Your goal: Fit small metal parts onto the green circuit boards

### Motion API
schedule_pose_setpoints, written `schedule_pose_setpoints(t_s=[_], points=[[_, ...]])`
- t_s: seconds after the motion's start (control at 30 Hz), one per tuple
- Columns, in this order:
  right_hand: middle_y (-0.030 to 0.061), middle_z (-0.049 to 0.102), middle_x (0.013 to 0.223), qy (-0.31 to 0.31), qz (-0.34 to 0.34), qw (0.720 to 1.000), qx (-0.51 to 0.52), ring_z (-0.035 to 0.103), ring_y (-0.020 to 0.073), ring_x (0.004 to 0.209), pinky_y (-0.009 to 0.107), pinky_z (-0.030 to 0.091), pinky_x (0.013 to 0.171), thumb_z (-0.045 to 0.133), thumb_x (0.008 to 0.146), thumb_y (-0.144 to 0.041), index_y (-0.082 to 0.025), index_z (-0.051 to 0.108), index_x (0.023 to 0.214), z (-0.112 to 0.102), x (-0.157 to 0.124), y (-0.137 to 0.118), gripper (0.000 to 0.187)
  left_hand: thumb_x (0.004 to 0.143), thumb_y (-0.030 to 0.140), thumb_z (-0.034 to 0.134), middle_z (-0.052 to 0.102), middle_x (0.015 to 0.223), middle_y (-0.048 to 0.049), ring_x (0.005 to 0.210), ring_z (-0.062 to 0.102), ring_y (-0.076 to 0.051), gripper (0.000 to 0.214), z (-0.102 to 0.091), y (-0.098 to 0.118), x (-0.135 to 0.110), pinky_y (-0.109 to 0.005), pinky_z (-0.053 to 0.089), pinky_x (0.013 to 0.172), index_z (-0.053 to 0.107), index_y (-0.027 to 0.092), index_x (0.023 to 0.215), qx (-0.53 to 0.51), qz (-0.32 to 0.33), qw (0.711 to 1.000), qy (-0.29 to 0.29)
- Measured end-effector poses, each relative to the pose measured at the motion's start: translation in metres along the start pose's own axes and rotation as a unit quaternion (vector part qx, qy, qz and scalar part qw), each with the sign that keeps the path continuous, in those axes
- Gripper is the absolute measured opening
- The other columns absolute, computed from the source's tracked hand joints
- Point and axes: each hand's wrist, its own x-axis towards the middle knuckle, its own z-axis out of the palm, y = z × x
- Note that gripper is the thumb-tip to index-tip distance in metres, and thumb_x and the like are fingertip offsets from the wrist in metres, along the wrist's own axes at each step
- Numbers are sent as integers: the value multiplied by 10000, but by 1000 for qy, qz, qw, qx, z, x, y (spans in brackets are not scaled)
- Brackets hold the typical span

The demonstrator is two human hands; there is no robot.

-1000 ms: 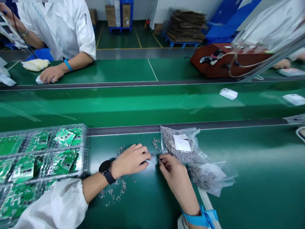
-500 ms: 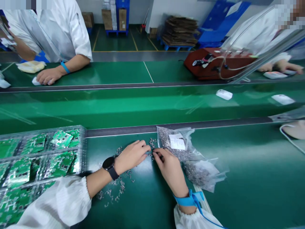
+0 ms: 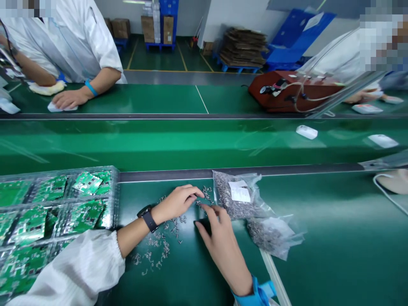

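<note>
metal bits, too many to count, strewn around lower centre, long axes every which way. two bags right of centre. right hand wide, left hand bunched, can't tell if it's holding any.

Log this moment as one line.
left hand: at small metal parts; right hand: open, near them; clear bags: at right; circuit-board tray: at left

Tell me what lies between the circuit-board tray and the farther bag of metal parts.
Between tray and bag, the head view shows loose metal parts on the green tabletop, the left hand and part of the right hand.
</note>
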Motion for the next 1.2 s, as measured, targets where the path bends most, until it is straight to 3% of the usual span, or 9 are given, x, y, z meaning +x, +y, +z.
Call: schedule_pose_setpoints(t_s=[0.13,0.23,0.37,0.47,0.63,0.73,0.83,0.97,1.2], points=[[189,424,1418,11,6,1000,-25,531,383,1264,547,544,963,478,1049,-355,-274,360,1542,2,8,18,513,954,23,473,701,1101,-56,981,690,-179,333,-4,1,-4,-338,556,894,677,212,1139,37,-23,999,8],[228,437,1419,33,0,995,-91,524,412,1226,588,528,952,471,1054,-433,-227,390,1534,12,26,18,528,956,63,498,698,1100,-63,1015,673,-214,297,-9,3,-12,-399,552,934,664,211,1153,97,-23,995,-5],[207,532,1255,51,-7,983,-178,571,343,1030,442,558,777,458,1064,-444,-195,517,1391,23,50,11,415,976,94,493,696,1139,-70,1075,643,-251,273,-16,3,-27,-462,528,985,664,216,1151,161,-21,987,1],[120,547,1066,6,-31,981,-190,580,280,916,335,520,668,451,1073,-337,-222,577,1179,17,61,10,201,966,87,505,714,1113,-54,1014,671,-216,270,-20,-1,-31,-397,556,918,680,218,1126,96,-50,994,18],[52,504,982,-129,-81,984,-92,599,219,806,368,536,767,492,1011,-148,-214,549,1026,-11,65,17,89,937,80,530,755,1039,-36,927,701,-168,226,-24,-7,-25,-302,564,809,703,201,1019,-36,-79,994,74],[78,511,1076,-131,-67,986,-72,633,242,876,410,558,810,539,974,-134,-216,546,1208,-23,64,22,248,936,79,530,752,985,-29,868,692,-159,217,-24,-7,-24,-295,552,779,706,199,981,-31,-71,993,92],[128,503,1284,-106,-73,989,-76,610,323,1132,498,550,946,643,934,-191,-282,520,1370,-29,64,27,462,931,82,538,731,988,-26,819,670,-149,213,-24,-7,-25,-295,553,761,700,206,994,-12,-63,993,102],[110,455,1477,-187,-115,974,-51,517,356,1311,528,516,1045,758,820,-149,-333,524,1399,-36,63,33,651,932,89,538,705,1012,-29,787,655,-139,209,-25,-7,-26,-300,558,764,689,209,1013,6,-62,993,102],[45,542,1028,-208,-123,970,-3,600,207,916,345,539,844,505,728,71,-220,593,918,-27,62,28,359,930,103,534,722,1039,-38,786,661,-145,217,-22,-8,-26,-287,547,718,687,214,1037,6,-60,995,85]])
